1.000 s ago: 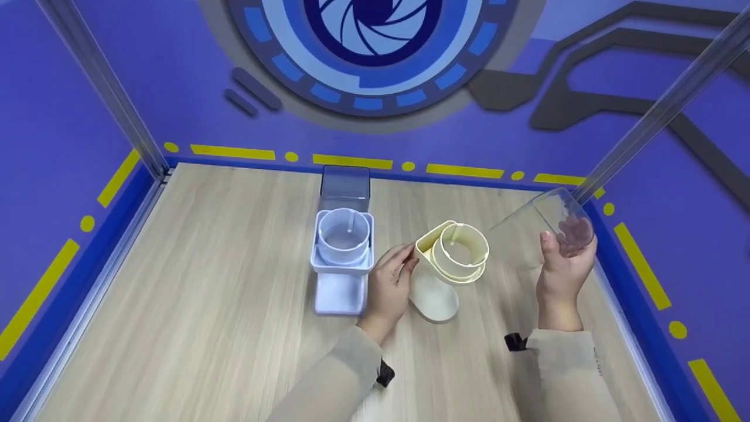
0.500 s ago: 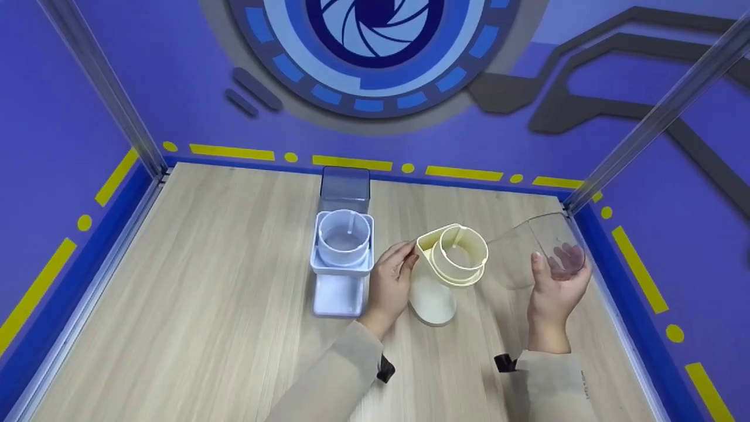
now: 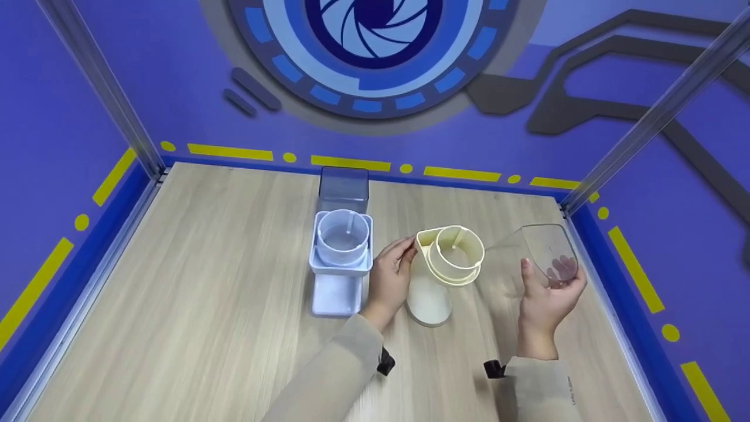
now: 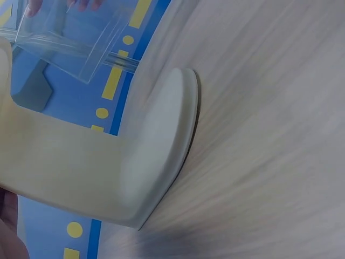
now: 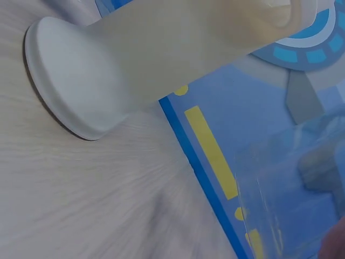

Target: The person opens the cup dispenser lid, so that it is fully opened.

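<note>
A cream plastic dispenser stand [image 3: 451, 272] has a round collar at its top and a shallow rounded foot [image 3: 430, 305] on the table. My left hand [image 3: 389, 284] holds its upper left edge between thumb and fingers. In the left wrist view, part of that hand [image 4: 11, 234] shows beside the stand's tall body [image 4: 59, 167]. To the right, my right hand [image 3: 545, 308] grips a clear plastic container [image 3: 542, 246], raised and apart from the stand. Its fingers show through the clear wall. The right wrist view shows the container [image 5: 269, 189] below the stand's body [image 5: 161, 59].
Left of my left hand stands a pale blue dispenser stand [image 3: 343, 261] with a similar collar and a square foot [image 3: 337, 296]. Behind it is a dark tinted container [image 3: 344, 183]. Blue panels [image 3: 363, 135] and metal posts [image 3: 650, 123] bound the wooden table [image 3: 205, 281].
My right hand has moved toward me and slightly left, with the clear container lowered and turned. The left hand stays on the cream stand, which has barely shifted.
</note>
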The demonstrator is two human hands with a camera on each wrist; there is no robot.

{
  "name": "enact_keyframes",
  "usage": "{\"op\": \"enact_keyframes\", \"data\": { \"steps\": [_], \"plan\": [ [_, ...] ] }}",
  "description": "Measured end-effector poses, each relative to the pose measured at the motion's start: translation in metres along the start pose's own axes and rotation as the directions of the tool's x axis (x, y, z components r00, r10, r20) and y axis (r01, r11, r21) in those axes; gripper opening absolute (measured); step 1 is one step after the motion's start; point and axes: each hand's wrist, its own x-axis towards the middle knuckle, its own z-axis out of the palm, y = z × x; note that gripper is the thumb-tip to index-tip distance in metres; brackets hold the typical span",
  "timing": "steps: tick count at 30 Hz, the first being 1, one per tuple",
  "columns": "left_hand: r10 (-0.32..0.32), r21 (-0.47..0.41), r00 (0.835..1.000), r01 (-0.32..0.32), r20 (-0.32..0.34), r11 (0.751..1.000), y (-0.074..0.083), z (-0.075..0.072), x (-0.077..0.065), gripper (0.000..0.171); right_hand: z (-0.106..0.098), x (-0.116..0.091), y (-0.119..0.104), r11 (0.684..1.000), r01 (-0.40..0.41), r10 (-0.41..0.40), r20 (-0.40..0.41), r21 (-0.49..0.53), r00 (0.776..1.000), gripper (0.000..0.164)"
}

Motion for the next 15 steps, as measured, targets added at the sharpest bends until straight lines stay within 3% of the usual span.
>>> {"op": "enact_keyframes", "data": {
  "steps": [11,15],
  "plan": [
    [0.031,0.065,0.999,-0.029,-0.033,0.997,-0.0024,0.0061,0.0079,0.027,-0.0053,-0.0073,0.0066,0.991,-0.117,0.114,-0.052,-0.070,0.992,0.094],
    [0.014,0.065,1.000,-0.012,-0.021,0.998,-0.0019,0.0065,0.0102,0.028,-0.0066,-0.0100,0.0093,0.986,-0.129,0.123,-0.061,-0.108,0.991,0.096]
  ]
}}
